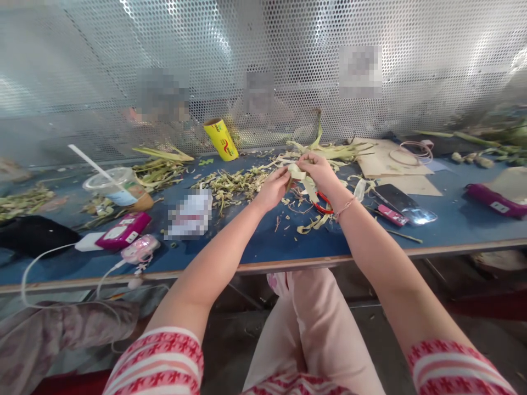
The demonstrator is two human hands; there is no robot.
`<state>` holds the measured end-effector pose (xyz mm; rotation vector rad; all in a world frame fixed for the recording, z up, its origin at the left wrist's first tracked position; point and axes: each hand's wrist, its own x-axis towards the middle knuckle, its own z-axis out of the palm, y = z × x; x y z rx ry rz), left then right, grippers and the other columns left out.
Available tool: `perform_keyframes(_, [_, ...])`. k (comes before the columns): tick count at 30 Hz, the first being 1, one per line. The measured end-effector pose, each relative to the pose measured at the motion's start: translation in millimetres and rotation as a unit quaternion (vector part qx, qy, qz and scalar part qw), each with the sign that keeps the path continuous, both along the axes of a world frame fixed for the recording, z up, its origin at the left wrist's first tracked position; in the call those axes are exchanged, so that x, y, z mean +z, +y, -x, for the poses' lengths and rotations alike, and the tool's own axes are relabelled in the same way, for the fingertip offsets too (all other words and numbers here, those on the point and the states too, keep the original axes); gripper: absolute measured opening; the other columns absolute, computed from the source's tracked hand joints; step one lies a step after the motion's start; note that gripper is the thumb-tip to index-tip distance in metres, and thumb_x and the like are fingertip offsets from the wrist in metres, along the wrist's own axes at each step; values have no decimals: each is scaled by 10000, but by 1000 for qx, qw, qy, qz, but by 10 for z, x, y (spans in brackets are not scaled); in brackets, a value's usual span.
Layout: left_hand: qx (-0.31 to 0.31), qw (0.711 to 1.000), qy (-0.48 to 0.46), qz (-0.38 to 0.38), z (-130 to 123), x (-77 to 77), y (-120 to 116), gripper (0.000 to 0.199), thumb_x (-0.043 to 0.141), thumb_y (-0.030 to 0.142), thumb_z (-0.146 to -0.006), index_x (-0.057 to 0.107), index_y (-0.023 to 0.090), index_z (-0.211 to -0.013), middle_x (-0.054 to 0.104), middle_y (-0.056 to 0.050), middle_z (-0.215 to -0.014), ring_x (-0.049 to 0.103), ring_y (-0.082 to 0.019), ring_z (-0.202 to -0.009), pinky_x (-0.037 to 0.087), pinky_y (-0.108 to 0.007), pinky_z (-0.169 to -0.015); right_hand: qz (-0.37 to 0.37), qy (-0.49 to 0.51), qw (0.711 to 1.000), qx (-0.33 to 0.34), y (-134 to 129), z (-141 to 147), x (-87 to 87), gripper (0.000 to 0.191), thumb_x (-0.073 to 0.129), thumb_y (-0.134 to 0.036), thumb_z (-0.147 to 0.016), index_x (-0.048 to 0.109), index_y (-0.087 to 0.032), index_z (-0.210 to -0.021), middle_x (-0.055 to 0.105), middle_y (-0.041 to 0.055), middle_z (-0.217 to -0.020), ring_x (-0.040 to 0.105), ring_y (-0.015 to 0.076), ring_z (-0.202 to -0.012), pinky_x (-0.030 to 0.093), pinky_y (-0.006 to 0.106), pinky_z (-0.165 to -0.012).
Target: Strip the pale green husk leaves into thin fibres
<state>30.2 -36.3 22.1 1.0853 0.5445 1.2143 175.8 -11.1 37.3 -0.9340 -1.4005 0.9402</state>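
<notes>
My left hand (275, 187) and my right hand (319, 169) meet above the blue table, fingers pinched on a pale yellow-green plant strip (297, 174). The strip curls between my fingertips, and a loose end hangs toward the tabletop. A red loop (323, 204), which looks like a scissors handle, lies partly hidden under my right wrist. Beyond and left of my hands spreads a heap of small dried plant pieces (234, 184). Longer pale leaves (341, 151) lie behind my right hand, with loose scraps (315, 224) in front.
A leaning yellow tube (222, 140) stands near the perforated metal screen (296, 66). At left are a plastic cup (117, 186) with a straw, a purple device (125, 230) and a white cable (31, 269). A phone (401, 204) and cardboard (385, 156) lie at right.
</notes>
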Motion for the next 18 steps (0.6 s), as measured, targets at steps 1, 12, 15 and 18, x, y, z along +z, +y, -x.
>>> perform_keyframes(1, [7,1000,4,3,-1,-5,0,157,697,200,-807,698,169,-960,738,-56,-928,692,-190,-995,512,-297,-864,0,7,1000,5,1,1,1,230,721,-339,-657,542,-203,-705,522,-52,-598,451,101,-579,350,252,-581])
perform_keyframes(12, [16,1000,-3,-12,13,3,14,133,672,178,-807,727,180,-927,739,-38,-900,683,-182,-969,503,-283,-819,-14,43,993,105,-30,-60,51,279,796,-356,-607,576,-206,-690,568,-48,-604,498,96,-560,406,263,-579])
perform_keyframes(15, [3,999,5,-39,19,-8,22,162,647,149,-774,735,177,-907,746,-46,-947,675,-186,-998,491,-278,-809,22,76,988,134,-51,-75,70,301,818,-359,-599,580,-199,-688,612,-26,-633,554,109,-586,435,267,-583])
perform_keyframes(18, [-2,998,14,-62,25,-40,49,179,627,152,-773,742,178,-908,747,-44,-954,671,-172,-955,473,-258,-763,43,96,983,151,-73,-74,79,291,830,-333,-586,594,-191,-678,630,-15,-637,561,109,-580,443,262,-574])
